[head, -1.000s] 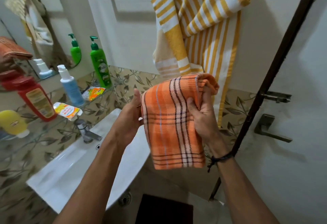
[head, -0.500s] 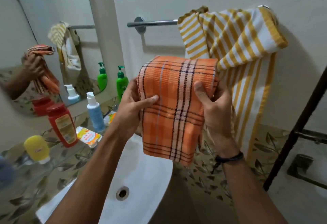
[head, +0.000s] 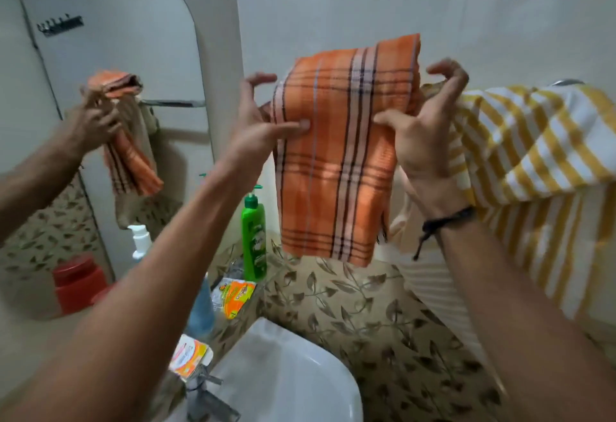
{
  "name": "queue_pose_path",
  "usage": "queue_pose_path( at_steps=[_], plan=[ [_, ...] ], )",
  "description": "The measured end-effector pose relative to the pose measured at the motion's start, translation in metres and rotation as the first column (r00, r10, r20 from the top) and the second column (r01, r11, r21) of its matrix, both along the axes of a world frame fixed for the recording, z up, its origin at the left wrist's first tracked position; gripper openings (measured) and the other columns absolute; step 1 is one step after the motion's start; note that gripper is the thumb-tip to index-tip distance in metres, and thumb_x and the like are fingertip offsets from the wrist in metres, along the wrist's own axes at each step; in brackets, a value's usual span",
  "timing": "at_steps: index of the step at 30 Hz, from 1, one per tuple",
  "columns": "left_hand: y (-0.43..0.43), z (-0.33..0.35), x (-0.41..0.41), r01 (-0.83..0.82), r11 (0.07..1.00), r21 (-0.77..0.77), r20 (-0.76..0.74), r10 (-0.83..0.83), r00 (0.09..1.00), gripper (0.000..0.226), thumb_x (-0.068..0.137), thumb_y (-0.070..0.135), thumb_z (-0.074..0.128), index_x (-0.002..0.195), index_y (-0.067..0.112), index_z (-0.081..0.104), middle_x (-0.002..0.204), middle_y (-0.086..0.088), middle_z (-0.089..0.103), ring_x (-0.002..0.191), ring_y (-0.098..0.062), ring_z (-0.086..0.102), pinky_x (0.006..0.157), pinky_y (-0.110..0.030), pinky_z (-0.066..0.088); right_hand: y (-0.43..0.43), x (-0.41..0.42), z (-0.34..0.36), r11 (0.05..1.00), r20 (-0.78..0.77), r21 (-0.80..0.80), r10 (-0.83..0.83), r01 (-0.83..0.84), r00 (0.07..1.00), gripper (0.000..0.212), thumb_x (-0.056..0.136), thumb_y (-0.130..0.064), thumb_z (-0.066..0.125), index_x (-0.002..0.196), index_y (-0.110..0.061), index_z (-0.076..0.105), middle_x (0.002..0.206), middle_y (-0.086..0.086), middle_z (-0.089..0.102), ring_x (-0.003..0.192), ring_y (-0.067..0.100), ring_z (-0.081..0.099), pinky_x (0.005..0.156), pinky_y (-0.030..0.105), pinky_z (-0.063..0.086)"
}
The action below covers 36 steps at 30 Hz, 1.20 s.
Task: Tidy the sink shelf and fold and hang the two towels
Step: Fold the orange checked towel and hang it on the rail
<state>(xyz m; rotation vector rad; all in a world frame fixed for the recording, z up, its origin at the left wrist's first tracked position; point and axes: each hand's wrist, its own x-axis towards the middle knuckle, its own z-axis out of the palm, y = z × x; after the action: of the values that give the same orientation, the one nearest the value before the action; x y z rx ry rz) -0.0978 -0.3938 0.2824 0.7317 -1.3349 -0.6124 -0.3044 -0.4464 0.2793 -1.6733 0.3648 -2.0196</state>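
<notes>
The orange plaid towel [head: 340, 155] hides the rail behind it, so whether it rests over the bar can't be told. The yellow striped towel [head: 540, 141] runs off the right edge. The left forearm covers most of the blue bottle [head: 200, 311]. The tap [head: 206, 398] is blurred, cut by the bottom edge.

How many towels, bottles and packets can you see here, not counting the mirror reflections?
Towels: 2, the orange plaid towel and the yellow striped towel
Bottles: 2, the green pump bottle and the blue bottle
Packets: 2, one orange packet, one orange-and-white packet
Total: 6
</notes>
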Motion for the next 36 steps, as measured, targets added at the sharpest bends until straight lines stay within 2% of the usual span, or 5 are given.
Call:
queue_pose_path(
  at_steps=[11, 17, 22, 33, 36],
  plan=[
    [-0.101, 0.069, 0.023, -0.216, 0.975, 0.048, 0.297, 0.193, 0.935, 0.069, 0.082, -0.006, 0.072, 0.134, 0.025, 0.039, 0.095, -0.011, 0.062, 0.067, -0.011, 0.067, 0.051, -0.027, 0.053, -0.090, 0.038, 0.081, 0.871, -0.482, 0.018, -0.423, 0.491, 0.768, 0.047, 0.074, -0.001, 0.045, 0.103, -0.033, 0.064, 0.127, 0.008, 0.062, 0.109, 0.023, 0.062, 0.084, 0.019, 0.043],
    [-0.129, 0.056, 0.041, -0.258, 0.958, 0.121, 0.563, 0.148, 0.813, 0.052, 0.084, 0.028, 0.083, 0.131, 0.019, 0.063, 0.112, -0.002, 0.069, 0.102, -0.017, 0.069, 0.089, -0.028, 0.058, -0.076, 0.036, 0.077, 0.610, -0.818, -0.186, -0.531, 0.770, 0.223, 0.032, 0.096, -0.043, 0.045, 0.122, -0.033, 0.062, 0.140, 0.011, 0.052, 0.128, 0.037, 0.049, 0.106, 0.048, 0.036],
    [-0.137, 0.061, 0.052, -0.472, 0.877, -0.090, 0.824, 0.332, 0.459, 0.076, 0.071, 0.062, 0.081, 0.131, 0.018, 0.066, 0.146, -0.003, 0.044, 0.137, -0.026, 0.039, 0.114, -0.046, 0.038, -0.083, 0.038, 0.073, 0.379, -0.645, -0.590, -0.753, 0.713, -0.133, 0.043, 0.099, -0.054, 0.040, 0.118, -0.027, 0.068, 0.152, 0.009, 0.029, 0.136, 0.036, 0.029, 0.107, 0.056, 0.027],
    [-0.142, 0.069, 0.058, -0.481, 0.875, -0.059, 0.924, 0.231, 0.307, 0.105, 0.048, 0.086, 0.074, 0.136, 0.033, 0.050, 0.136, -0.011, 0.052, 0.135, -0.031, 0.040, 0.107, -0.046, 0.043, -0.079, 0.046, 0.107, 0.691, -0.949, -0.305, -0.274, 0.656, -0.153, 0.096, 0.081, -0.090, 0.016, 0.127, -0.021, 0.063, 0.135, 0.010, 0.062, 0.119, 0.035, 0.059, 0.100, 0.046, 0.046],
    [-0.138, 0.066, 0.052, -0.474, 0.873, -0.118, 0.979, 0.183, 0.093, 0.122, 0.051, 0.085, 0.075, 0.152, 0.040, 0.022, 0.151, -0.004, 0.037, 0.145, -0.031, 0.027, 0.116, -0.057, 0.029, -0.087, 0.044, 0.109, 0.760, -0.986, -0.146, -0.056, 0.634, -0.159, 0.112, 0.069, -0.097, 0.013, 0.131, -0.018, 0.063, 0.140, 0.011, 0.059, 0.123, 0.033, 0.057, 0.109, 0.049, 0.041]
  ],
)
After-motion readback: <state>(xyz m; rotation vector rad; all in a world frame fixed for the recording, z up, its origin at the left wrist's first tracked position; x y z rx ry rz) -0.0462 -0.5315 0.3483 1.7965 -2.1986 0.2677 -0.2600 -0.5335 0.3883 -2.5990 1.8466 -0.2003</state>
